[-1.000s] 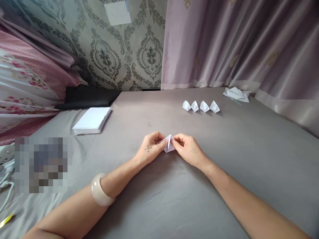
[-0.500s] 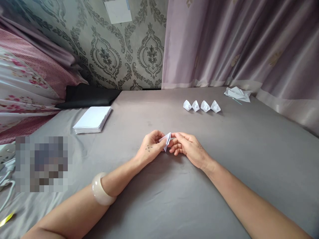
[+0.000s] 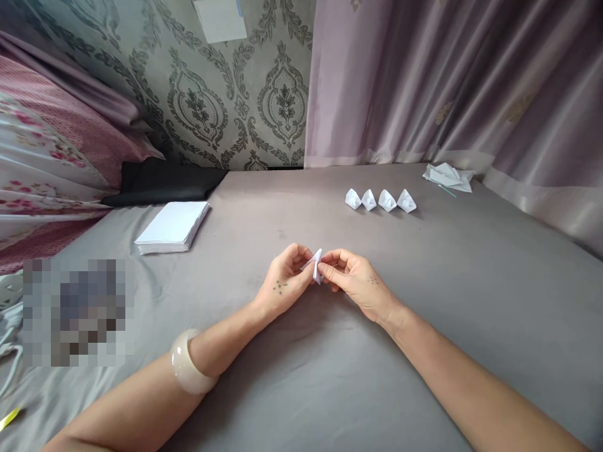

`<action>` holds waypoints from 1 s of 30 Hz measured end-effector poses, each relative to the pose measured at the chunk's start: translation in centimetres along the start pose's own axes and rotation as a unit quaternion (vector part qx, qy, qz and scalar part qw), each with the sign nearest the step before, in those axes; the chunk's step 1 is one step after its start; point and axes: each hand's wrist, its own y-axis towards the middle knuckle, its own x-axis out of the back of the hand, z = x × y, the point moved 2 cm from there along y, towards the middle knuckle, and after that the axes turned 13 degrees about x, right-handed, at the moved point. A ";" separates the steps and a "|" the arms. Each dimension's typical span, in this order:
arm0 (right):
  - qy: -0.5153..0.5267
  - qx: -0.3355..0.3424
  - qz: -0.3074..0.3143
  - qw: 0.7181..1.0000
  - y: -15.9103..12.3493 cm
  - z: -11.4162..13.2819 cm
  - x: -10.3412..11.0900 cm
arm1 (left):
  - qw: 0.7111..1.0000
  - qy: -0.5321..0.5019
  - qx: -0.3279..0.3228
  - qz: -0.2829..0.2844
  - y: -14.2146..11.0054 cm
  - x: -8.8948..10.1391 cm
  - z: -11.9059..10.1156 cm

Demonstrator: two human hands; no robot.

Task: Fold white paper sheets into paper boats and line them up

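Note:
A small white folded paper (image 3: 317,266) stands between my two hands, its layers coming to points at top and bottom. On its left side, my left hand (image 3: 286,273) pinches it between thumb and bent fingers. My right hand (image 3: 354,276) grips its right side, thumb in front and fingertips partly hidden behind. Beyond my hands, several white folded paper boats (image 3: 387,201) stand in a row. To the left lies a thick stack of white paper sheets (image 3: 172,223).
At the far right edge lie loose white papers (image 3: 450,177) with a thin greenish stick (image 3: 446,190). A black cloth (image 3: 164,181) is at the back left. White cables (image 3: 10,339) and a yellow object (image 3: 9,419) sit at the left edge, near a blurred-out patch.
My right thumb has come down onto the folded paper, and the right fingers have curled in around its side. The paper has turned slightly. My left hand keeps its pinch.

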 end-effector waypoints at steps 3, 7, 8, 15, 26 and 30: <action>-0.007 0.013 -0.010 1.000 0.0 0.1 0.0 | 1.000 0.020 -0.008 -0.005 0.0 0.1 -0.2; -0.025 0.030 -0.012 0.999 0.1 0.3 0.1 | 1.000 0.027 -0.009 -0.009 -0.1 0.1 -0.2; -0.021 0.029 -0.008 0.999 0.1 0.4 0.1 | 1.000 0.024 -0.008 -0.005 -0.1 0.1 -0.2; -0.042 0.041 -0.032 0.998 0.0 0.3 0.0 | 1.000 -0.007 -0.004 -0.004 0.0 0.0 -0.1; -0.028 0.002 0.027 0.999 -0.2 1.1 0.4 | 1.000 -0.006 -0.007 0.003 -0.2 -0.2 -0.6; 0.017 -0.049 0.068 0.996 0.1 0.8 1.4 | 0.998 -0.028 0.046 0.019 -0.3 0.1 -0.8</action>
